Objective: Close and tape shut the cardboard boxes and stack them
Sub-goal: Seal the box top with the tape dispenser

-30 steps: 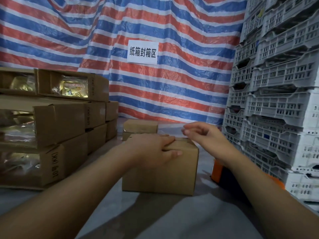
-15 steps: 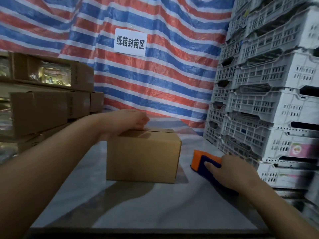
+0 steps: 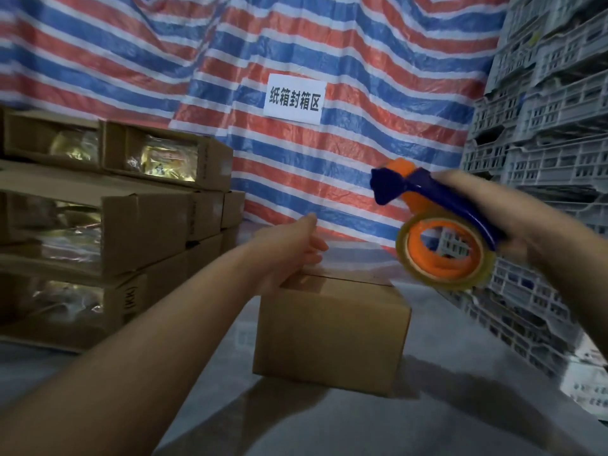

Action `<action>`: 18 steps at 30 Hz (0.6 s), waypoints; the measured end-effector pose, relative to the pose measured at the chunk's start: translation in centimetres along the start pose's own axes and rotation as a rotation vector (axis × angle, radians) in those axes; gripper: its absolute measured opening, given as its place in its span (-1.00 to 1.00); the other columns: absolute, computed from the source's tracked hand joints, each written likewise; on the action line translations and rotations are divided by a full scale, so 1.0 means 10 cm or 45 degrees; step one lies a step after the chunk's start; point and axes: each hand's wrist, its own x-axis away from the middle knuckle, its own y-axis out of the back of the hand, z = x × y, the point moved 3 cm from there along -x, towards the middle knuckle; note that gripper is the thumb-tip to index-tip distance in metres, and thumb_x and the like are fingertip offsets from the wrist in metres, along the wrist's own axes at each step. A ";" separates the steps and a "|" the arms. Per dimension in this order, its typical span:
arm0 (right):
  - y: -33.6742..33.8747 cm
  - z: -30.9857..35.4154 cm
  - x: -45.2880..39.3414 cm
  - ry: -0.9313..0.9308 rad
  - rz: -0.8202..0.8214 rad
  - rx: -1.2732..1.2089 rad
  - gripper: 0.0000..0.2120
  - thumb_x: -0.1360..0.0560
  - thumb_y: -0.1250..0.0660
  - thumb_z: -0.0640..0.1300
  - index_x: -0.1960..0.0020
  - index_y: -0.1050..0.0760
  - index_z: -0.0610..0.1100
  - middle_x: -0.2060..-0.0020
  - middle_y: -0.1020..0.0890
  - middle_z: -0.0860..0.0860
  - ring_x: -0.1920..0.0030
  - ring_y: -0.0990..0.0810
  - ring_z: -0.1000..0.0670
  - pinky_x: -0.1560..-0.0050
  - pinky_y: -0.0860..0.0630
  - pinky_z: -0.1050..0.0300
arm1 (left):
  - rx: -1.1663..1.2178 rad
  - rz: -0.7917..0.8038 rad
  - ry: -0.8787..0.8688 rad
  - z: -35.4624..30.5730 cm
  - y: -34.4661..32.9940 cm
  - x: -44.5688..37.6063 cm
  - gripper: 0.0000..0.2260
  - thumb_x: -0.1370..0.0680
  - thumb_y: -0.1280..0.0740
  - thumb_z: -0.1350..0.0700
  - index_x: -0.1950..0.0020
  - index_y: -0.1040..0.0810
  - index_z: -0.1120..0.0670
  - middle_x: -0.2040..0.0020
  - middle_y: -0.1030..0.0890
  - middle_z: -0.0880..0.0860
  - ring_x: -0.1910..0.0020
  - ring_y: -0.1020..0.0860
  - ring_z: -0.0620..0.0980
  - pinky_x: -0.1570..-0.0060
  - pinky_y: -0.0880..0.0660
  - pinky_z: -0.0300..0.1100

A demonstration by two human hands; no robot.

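A small brown cardboard box [image 3: 332,330] stands on the grey table with its top flaps folded down. My left hand [image 3: 292,248] rests on the box's far left top edge, fingers straight and pointing away. My right hand [image 3: 513,222] grips an orange and blue tape dispenser [image 3: 437,228] with a roll of clear tape, held in the air above and to the right of the box. The dispenser's blue front end points left toward the box.
Stacked cardboard boxes [image 3: 108,222], some showing shiny packets inside, fill the left side. White plastic crates [image 3: 543,153] are piled high on the right. A red, white and blue striped tarp with a white sign [image 3: 294,98] hangs behind the grey table [image 3: 329,422].
My right hand has taken the tape dispenser off the table and lifted it above the box. My left hand has stayed on the box top, its fingers now stretched out.
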 end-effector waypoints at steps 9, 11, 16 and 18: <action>-0.83 0.15 -0.23 -0.215 0.520 0.257 -0.60 -0.48 -0.39 0.19 -0.03 -0.57 -0.15 0.45 -0.63 -0.07 0.57 -0.53 0.06 0.54 -0.48 0.24 | 0.540 0.148 0.015 0.07 0.17 -0.11 -0.45 -0.66 -0.06 -0.21 -0.39 -0.40 0.20 -0.18 -0.60 0.27 0.03 -0.63 0.00 -0.18 -0.44 -0.15; -0.84 0.17 -0.25 -0.202 0.532 0.284 -0.49 -0.38 -0.43 0.23 -0.11 -0.57 -0.15 0.36 -0.66 -0.11 0.51 -0.56 0.03 0.44 -0.51 0.20 | 0.594 0.142 0.014 0.09 0.19 -0.12 -0.59 -0.66 -0.17 -0.10 -0.40 -0.41 0.12 -0.15 -0.62 0.26 -0.01 -0.65 0.04 -0.26 -0.43 -0.09; -0.84 0.18 -0.23 -0.177 0.503 0.324 -0.52 -0.39 -0.42 0.22 -0.05 -0.57 -0.18 0.40 -0.65 -0.09 0.54 -0.53 0.05 0.51 -0.47 0.23 | 0.648 0.109 0.026 0.10 0.22 -0.11 -0.74 -0.59 -0.34 0.13 -0.27 -0.49 0.10 -0.17 -0.64 0.14 -0.10 -0.63 0.08 -0.11 -0.47 -0.08; -0.83 0.18 -0.23 -0.166 0.491 0.334 -0.57 -0.47 -0.38 0.21 -0.02 -0.57 -0.17 0.43 -0.63 -0.07 0.56 -0.51 0.06 0.52 -0.45 0.24 | 0.684 0.109 0.037 0.09 0.21 -0.08 -0.74 -0.56 -0.37 0.18 -0.23 -0.48 0.11 -0.19 -0.63 0.15 -0.08 -0.64 0.07 0.14 -0.49 -0.16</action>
